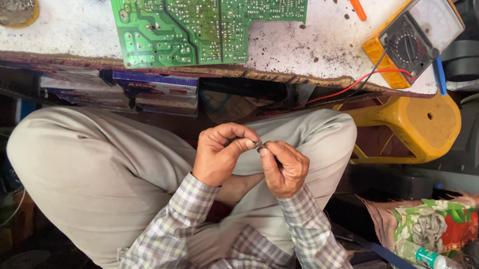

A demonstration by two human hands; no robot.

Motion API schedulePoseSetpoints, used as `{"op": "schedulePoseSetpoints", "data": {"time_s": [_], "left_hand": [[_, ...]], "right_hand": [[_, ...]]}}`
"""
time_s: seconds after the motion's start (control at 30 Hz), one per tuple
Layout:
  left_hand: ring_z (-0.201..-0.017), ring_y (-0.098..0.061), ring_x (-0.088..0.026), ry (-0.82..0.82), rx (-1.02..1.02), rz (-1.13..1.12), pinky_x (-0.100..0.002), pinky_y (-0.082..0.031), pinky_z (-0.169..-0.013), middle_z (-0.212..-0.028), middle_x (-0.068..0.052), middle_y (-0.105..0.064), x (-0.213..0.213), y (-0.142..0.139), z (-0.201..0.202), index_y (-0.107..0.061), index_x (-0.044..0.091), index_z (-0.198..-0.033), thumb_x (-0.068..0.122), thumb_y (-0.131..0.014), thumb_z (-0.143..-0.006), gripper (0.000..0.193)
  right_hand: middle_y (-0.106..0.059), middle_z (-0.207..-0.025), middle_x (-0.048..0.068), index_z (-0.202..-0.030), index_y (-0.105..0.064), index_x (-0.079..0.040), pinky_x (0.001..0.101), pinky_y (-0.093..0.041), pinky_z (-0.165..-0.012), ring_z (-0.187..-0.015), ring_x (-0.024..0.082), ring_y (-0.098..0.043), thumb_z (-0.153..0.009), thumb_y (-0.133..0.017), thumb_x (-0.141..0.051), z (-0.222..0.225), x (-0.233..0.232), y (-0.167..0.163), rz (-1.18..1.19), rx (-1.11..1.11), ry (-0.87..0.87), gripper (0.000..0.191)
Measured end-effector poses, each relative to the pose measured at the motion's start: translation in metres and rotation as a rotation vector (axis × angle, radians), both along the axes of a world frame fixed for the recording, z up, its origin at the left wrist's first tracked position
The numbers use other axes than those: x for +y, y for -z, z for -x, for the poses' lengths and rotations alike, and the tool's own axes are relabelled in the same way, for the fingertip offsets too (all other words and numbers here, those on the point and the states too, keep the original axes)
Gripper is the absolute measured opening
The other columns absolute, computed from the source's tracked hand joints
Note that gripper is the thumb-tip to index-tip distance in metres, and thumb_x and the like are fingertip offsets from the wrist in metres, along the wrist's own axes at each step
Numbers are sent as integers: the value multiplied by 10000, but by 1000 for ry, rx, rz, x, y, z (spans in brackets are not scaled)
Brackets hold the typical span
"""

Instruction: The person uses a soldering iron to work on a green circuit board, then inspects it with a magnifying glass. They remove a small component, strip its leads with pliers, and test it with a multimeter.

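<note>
Mid-frame over the lap, left hand (218,153) and right hand (284,168) both pinch a small metal part (260,146), seemingly mid-adjustment; next calls for fine fingertip work.

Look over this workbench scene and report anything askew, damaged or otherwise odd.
The green circuit board lies solder-side up and juts over the worn, frayed edge of the white bench top, which is speckled with dark marks. The left hand and right hand pinch a small metal part over the lap.
</note>
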State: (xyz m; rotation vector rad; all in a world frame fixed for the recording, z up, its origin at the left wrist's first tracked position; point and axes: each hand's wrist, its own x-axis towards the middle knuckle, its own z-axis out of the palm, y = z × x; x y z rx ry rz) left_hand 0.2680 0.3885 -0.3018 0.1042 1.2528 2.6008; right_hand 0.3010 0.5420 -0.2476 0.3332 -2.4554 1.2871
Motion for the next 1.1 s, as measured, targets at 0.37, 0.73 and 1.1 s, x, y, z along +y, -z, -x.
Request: {"op": "schedulePoseSetpoints", "data": {"time_s": [0.37,0.73,1.1], "left_hand": [[-885,-689,-112,-3,2,1,-269,-592,-829,-944,-75,-746,3,-2,1,-714,-51,-990,-77,-652,-955,76],[-914,-689,-118,-88,24,42,-273,-591,-855,-974,-75,-744,5,-13,-1,-710,-43,-997,-85,-658,-952,80],[-925,-686,-115,-61,53,7,-275,-592,-863,-974,-71,-732,3,-17,-3,-690,-39,-1002,-101,-619,-969,100]], "right_hand": [[-694,-835,118,-1011,-688,44,280,-498,-602,-665,165,-642,-983,-665,-49,1,2,1,0,18,6,100],[-713,-911,144,-1042,-660,52,299,-523,-653,-745,209,-677,-990,-633,-31,-2,3,-4,14,58,27,101],[-690,-873,131,-1024,-663,50,302,-507,-625,-722,205,-662,-980,-650,-24,0,-2,-3,4,65,-8,88]]}}
